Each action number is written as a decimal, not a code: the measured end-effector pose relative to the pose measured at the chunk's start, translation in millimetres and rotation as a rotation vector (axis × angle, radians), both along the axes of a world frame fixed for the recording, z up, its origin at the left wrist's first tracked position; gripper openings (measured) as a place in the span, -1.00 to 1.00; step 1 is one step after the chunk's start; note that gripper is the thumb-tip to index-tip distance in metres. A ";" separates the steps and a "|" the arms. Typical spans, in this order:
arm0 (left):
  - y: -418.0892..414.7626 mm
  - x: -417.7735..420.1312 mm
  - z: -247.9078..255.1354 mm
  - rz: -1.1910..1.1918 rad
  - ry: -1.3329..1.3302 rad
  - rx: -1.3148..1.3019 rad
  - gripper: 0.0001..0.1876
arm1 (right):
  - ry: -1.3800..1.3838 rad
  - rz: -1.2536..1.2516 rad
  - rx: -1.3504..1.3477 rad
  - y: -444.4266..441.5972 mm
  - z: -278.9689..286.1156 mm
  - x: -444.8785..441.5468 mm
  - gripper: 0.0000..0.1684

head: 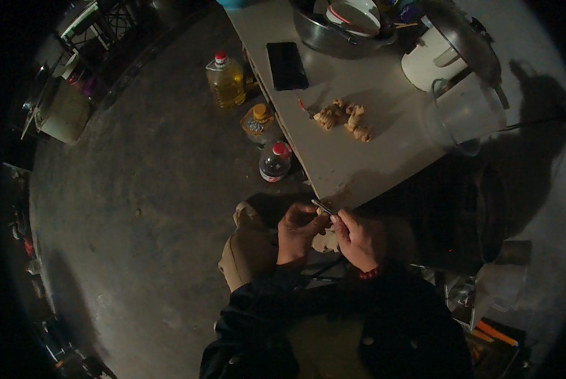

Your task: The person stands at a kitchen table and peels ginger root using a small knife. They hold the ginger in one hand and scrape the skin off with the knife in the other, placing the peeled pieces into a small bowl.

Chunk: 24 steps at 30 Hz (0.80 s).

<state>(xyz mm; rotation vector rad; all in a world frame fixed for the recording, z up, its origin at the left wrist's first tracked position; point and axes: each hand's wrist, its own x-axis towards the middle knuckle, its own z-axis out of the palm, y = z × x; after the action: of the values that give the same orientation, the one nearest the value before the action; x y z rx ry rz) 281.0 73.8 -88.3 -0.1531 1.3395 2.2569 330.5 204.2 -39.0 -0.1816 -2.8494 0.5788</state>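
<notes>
Just off the table's near corner, my left hand (pixel 298 232) pinches a small pale piece, seemingly ginger (pixel 320 211), between its fingers. My right hand (pixel 358 239) grips a slim metal tool (pixel 322 206), a knife or peeler, whose end lies against that piece. Which of the two tools it is, I cannot tell. On the table (pixel 382 175), beyond both hands, lie several knobs of ginger root (pixel 357 127). A thin object with a red part (pixel 302 105) touches the ginger's left side. A dark phone (pixel 286 66) lies flat farther back.
Bottles stand on the floor along the table's left edge: one of yellow oil (pixel 227 83), one with an orange cap (pixel 260 123), one with a red cap (pixel 275 162). A metal basin (pixel 342 45) with bowls, a white pot (pixel 430 61) and a clear plastic jug (pixel 472 109) are on the table.
</notes>
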 end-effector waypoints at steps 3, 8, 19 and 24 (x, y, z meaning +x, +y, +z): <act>1.6 0.5 -1.0 0.003 0.008 0.015 -0.80 | -0.004 -0.007 -0.019 8.5 12.7 -7.6 -0.85; 1.8 -2.4 2.5 -0.011 -0.002 -0.078 -0.81 | -0.038 0.017 0.089 6.6 4.3 -0.3 -0.82; 6.3 0.4 -4.8 0.049 0.022 0.045 -0.80 | -0.021 0.050 0.078 10.1 5.5 -1.6 -0.81; 5.1 0.2 -3.3 0.027 0.030 -0.018 -0.79 | 0.109 0.020 -0.013 20.3 -6.3 -4.0 -0.81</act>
<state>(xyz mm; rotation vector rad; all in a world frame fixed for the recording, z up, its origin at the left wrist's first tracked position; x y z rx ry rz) 281.2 79.0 -91.6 -0.1453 1.3814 2.2778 326.6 224.5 -45.2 -0.1205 -2.7459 0.5924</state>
